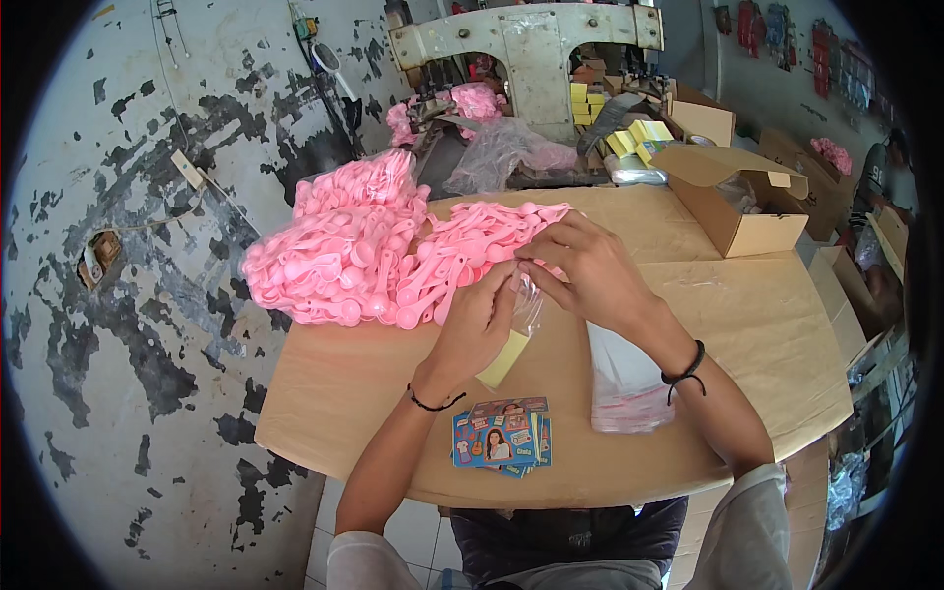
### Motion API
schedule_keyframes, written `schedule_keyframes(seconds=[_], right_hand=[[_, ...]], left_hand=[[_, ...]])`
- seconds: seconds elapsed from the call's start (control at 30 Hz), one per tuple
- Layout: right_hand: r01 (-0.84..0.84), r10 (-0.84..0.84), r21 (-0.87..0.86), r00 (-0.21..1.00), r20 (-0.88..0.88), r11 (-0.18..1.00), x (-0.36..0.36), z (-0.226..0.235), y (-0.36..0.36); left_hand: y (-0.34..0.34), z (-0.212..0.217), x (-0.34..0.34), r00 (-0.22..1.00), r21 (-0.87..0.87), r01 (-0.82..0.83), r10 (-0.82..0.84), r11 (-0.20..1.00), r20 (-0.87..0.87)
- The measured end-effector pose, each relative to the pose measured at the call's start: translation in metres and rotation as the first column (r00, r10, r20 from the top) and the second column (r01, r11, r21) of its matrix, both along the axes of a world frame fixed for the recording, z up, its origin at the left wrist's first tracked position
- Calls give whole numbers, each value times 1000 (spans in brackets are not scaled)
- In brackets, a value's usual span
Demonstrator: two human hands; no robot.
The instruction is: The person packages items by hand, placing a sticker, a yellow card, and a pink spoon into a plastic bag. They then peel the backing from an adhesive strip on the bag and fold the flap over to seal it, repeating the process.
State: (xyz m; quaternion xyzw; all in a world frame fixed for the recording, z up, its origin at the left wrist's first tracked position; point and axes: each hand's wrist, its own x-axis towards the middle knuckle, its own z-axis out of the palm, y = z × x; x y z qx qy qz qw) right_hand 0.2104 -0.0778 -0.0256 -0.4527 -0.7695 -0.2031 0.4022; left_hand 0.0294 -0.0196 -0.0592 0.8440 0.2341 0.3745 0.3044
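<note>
Head view: blue card stack (502, 438) beside perhaps clear bags (625, 388)

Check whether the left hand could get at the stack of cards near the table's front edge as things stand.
Probably yes. The cards lie uncovered just below the left hand, nothing between them. But that hand is holding a clear bag with a yellow piece, so it would need to let go.
</note>
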Motion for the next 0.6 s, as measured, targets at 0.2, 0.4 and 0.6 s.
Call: schedule_keyframes(seconds=[0.2,0.4,0.6], right_hand=[[25,-21,-120,999,34,993,6,-8,2],[-29,-3,-314,995,-100,949,14,-3,1],[-120,117,-180,993,-22,976,13,-9,5]], left_hand=[[2,-9,4,999,296,54,-52,954,-14],[-4,-8,6,998,122,66,-65,990,-7],[-3,-3,2,999,86,6,-3,996,-37]])
